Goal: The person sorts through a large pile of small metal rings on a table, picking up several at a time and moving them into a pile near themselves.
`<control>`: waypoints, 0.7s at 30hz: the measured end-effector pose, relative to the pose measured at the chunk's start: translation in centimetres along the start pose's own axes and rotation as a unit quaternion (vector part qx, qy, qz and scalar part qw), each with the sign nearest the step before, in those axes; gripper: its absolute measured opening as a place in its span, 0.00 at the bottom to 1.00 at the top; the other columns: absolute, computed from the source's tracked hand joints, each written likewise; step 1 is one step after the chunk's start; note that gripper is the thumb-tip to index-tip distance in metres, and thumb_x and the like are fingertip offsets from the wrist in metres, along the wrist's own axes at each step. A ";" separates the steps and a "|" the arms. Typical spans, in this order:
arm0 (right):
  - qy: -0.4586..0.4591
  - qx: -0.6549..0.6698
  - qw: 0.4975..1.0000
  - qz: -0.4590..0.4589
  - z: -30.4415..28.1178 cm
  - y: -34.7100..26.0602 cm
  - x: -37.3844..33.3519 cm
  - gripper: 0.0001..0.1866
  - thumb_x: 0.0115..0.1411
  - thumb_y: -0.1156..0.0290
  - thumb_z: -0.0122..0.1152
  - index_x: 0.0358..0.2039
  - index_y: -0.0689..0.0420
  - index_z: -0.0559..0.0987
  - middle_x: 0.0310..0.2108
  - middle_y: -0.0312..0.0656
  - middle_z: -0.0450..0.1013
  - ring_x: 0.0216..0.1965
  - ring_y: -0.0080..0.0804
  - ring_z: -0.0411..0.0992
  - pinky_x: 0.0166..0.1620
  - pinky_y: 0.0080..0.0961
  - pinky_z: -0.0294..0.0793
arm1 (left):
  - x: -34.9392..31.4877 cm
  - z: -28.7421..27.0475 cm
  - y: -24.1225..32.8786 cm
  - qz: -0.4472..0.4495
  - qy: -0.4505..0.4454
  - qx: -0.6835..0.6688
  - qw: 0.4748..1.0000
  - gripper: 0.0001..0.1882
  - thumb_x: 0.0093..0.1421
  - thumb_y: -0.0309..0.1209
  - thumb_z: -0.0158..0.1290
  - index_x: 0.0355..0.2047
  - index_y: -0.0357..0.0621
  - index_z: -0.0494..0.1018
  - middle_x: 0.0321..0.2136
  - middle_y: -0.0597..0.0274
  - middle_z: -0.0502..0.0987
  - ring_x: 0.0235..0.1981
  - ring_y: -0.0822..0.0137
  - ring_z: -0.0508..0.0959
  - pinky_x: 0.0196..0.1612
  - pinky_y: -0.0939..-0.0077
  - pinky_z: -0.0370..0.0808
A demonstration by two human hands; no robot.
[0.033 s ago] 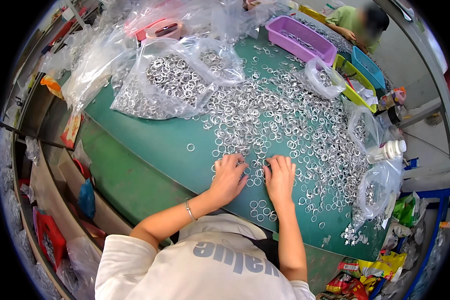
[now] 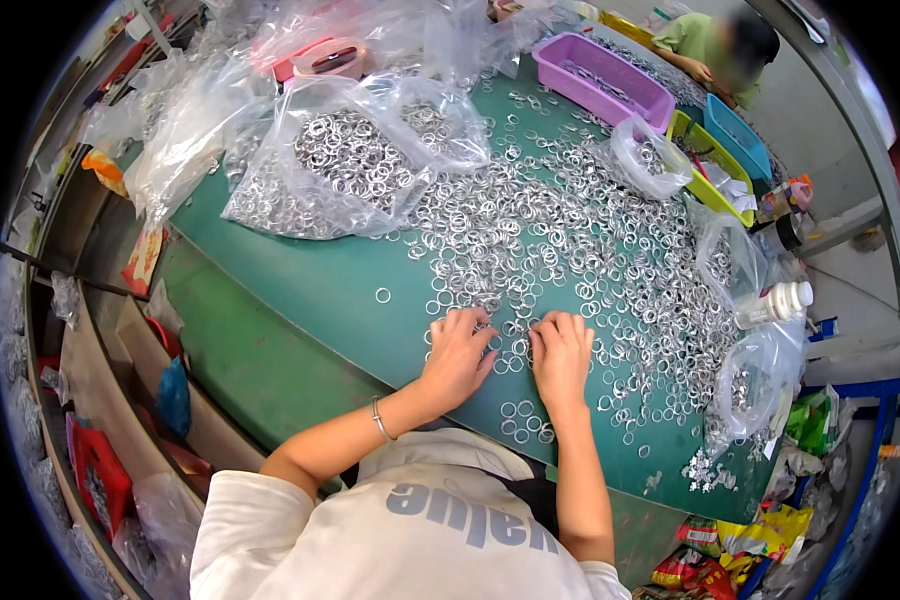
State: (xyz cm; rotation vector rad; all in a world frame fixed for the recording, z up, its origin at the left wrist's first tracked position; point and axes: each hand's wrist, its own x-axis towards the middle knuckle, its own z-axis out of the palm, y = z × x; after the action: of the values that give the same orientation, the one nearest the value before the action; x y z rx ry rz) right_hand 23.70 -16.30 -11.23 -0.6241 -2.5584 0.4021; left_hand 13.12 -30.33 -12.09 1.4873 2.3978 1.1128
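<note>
Both hands are down flat on the green bench, side by side just below the centre of the frame. The left hand lies with its fingers spread and released over the near fringe of the silver rings; the right hand lies the same way, palm down, fingers loose on the rings, gripping nothing that shows.

The rings spread in a broad scatter from the hands up toward the top centre and out to the right edge of the bench. Open room lies to the left of the hands: a bare green stretch with one lone ring on it, running down to the bench's near edge at lower left.

Upper left, a clear bag of rings lies slumped open. Top centre right sits a purple tray; a white bottle lies at the right edge.

Against the earlier frame, nothing has shifted: hands and rings match.

Whether any ring is pinched under the palms is hidden. Another person at the top right is blurred and partly cut off.
</note>
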 end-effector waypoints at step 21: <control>-0.028 0.066 0.997 -0.025 -0.3 -2.0 1.2 0.07 0.50 0.75 0.64 0.32 0.58 0.79 0.34 0.40 0.70 0.37 0.39 0.67 0.41 0.34 0.64 | -5.7 0.8 3.3 0.077 -0.110 -0.087 0.987 0.20 0.51 0.23 0.59 0.45 0.44 0.72 0.41 0.60 0.70 0.41 0.59 0.70 0.43 0.64 0.62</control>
State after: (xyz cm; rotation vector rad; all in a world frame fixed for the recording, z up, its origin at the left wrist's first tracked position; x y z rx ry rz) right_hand 22.21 -17.40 -9.72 -0.5057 -2.5694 0.5727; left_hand 18.85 -33.75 -12.10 1.6622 2.0159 1.0906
